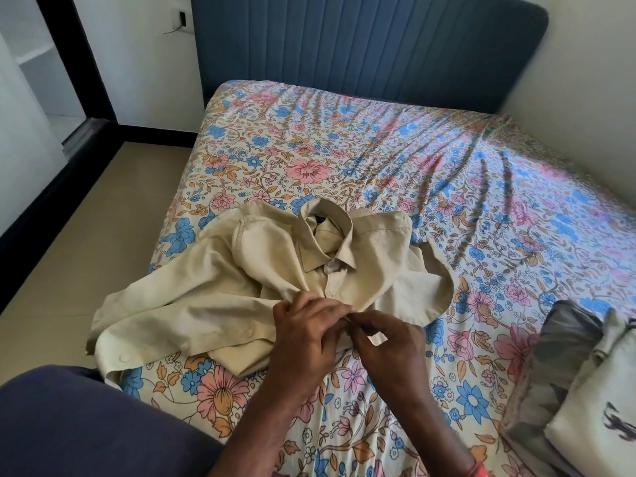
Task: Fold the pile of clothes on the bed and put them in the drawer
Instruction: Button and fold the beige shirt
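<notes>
A beige collared shirt (213,287) lies crumpled on the floral bed sheet (378,149), collar pointing toward the headboard, its left part hanging over the bed's left edge. My left hand (306,332) and my right hand (385,342) meet at the shirt's front placket, just below the collar. Both pinch the fabric at the button line, fingertips touching. A stack of other clothes (581,390), grey and cream, sits at the right edge of the bed.
A blue padded headboard (368,39) stands at the far end. Tan floor (86,253) runs along the bed's left side, with a dark-framed doorway (55,63) beyond. A white wall bounds the right side. My dark blue clothing (86,425) fills the lower left.
</notes>
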Demonstrator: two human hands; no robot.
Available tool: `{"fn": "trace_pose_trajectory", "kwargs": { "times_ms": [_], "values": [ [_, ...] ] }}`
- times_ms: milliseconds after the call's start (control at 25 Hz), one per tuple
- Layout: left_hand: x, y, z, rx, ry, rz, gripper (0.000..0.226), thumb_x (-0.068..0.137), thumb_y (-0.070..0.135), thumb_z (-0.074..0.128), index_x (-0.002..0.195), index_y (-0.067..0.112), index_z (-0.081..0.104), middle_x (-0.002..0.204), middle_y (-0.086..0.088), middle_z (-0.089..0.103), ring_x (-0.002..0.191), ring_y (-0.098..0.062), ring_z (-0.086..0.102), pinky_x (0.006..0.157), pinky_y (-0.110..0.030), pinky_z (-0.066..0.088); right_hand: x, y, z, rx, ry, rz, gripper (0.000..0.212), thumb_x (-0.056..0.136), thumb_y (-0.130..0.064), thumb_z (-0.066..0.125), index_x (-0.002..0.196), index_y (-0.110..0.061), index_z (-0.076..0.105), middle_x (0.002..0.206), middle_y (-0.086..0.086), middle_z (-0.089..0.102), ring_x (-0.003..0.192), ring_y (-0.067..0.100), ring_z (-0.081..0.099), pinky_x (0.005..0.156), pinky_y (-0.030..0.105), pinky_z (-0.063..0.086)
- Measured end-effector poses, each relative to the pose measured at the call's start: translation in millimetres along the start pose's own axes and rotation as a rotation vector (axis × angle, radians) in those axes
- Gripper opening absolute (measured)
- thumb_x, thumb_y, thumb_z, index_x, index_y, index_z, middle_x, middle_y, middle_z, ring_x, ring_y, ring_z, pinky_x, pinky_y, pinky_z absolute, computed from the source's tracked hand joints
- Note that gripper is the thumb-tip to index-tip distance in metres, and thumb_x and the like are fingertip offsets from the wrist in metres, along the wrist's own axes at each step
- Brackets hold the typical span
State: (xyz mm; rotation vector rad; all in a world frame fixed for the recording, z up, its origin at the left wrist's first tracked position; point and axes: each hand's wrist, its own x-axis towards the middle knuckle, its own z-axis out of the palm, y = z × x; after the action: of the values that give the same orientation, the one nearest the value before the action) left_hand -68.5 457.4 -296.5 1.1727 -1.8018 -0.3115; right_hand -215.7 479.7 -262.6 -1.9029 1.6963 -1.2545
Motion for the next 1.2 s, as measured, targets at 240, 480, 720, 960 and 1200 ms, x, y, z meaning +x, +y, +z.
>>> {"fn": "trace_pose_trajectory", "kwargs": {
  "times_ms": [240, 480, 720, 960, 1200],
  "values": [
    [3, 3, -1, -0.039, 0.122, -0.024, 0.019, 0.091, 0.033, 0.064, 0.101, 0.027, 0.078, 0.095, 0.019, 0.074, 0.094, -0.008, 0.060, 0.082, -0.050, 0.044, -1, 5, 5, -0.023, 0.146, -0.036, 0.021, 0.077, -0.005, 0.088, 0.090, -0.021, 0.083, 0.076, -0.022, 0.072, 0.074, -0.006, 0.068, 0.069, 0.004, 0.047],
    [3, 7, -2, -0.100, 0.168, -0.041, 0.015, 0.087, 0.028, 0.066, 0.095, 0.024, 0.078, 0.087, 0.021, 0.068, 0.088, -0.005, 0.059, 0.077, -0.044, 0.049, 4, 6, 12, -0.061, 0.179, -0.052, 0.017, 0.080, -0.008, 0.084, 0.084, -0.022, 0.075, 0.078, -0.014, 0.071, 0.075, -0.003, 0.066, 0.067, 0.011, 0.047],
    [4, 11, -8, -0.109, 0.140, -0.111, 0.020, 0.092, 0.029, 0.069, 0.112, 0.031, 0.072, 0.096, 0.041, 0.058, 0.087, -0.003, 0.058, 0.079, -0.037, 0.049, 13, 7, 11, -0.151, 0.066, -0.252, 0.005, 0.092, -0.016, 0.068, 0.095, -0.016, 0.072, 0.087, -0.008, 0.067, 0.075, 0.011, 0.063, 0.065, 0.031, 0.051],
    [6, 0, -11, -0.677, -0.034, -0.505, 0.021, 0.101, 0.033, 0.060, 0.097, 0.023, 0.078, 0.091, 0.004, 0.076, 0.088, -0.018, 0.072, 0.082, -0.045, 0.060, 10, 13, 11, -0.118, -0.053, -0.327, 0.007, 0.101, -0.027, 0.061, 0.099, -0.022, 0.066, 0.093, -0.011, 0.066, 0.073, 0.011, 0.063, 0.057, 0.035, 0.053],
    [9, -12, -15, -0.514, -0.055, -0.393, 0.012, 0.096, 0.025, 0.069, 0.088, 0.021, 0.078, 0.081, 0.004, 0.073, 0.082, -0.016, 0.069, 0.071, -0.022, 0.053, 14, 16, 8, -0.119, -0.083, -0.167, 0.018, 0.093, -0.043, 0.069, 0.090, -0.026, 0.067, 0.075, -0.012, 0.067, 0.065, 0.004, 0.064, 0.055, 0.032, 0.055]
  ]
}}
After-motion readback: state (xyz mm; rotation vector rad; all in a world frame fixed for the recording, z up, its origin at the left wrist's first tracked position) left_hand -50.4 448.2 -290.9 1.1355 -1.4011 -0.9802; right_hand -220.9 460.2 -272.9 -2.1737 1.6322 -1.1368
